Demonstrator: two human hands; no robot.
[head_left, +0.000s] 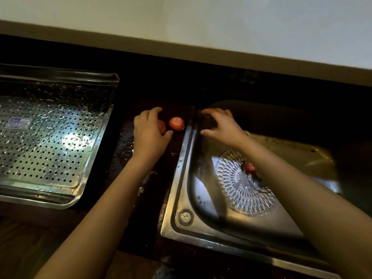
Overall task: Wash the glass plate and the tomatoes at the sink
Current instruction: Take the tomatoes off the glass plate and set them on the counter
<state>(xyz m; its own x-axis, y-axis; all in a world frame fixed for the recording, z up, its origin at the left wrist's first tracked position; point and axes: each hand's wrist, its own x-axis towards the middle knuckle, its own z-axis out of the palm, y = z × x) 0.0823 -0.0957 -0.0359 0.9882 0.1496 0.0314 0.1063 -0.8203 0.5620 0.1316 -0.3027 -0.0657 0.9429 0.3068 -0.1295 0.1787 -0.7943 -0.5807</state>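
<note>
Perforated steel tray (50,137) at left on dark table (153,198). Left hand (149,135) curled round first tomato (161,126); second tomato (176,123) just right, free. Right hand (223,127) arched over far-left corner of sink (182,150), grip unclear. Glass plate (237,190) in basin, third tomato (250,167) on it.

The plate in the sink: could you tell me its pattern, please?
Clear plate with rings of cut petal facets, head view.

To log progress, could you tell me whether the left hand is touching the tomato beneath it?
Touching. The head view shows the left hand cupped over the tomato, fingers and thumb curled round it.
</note>
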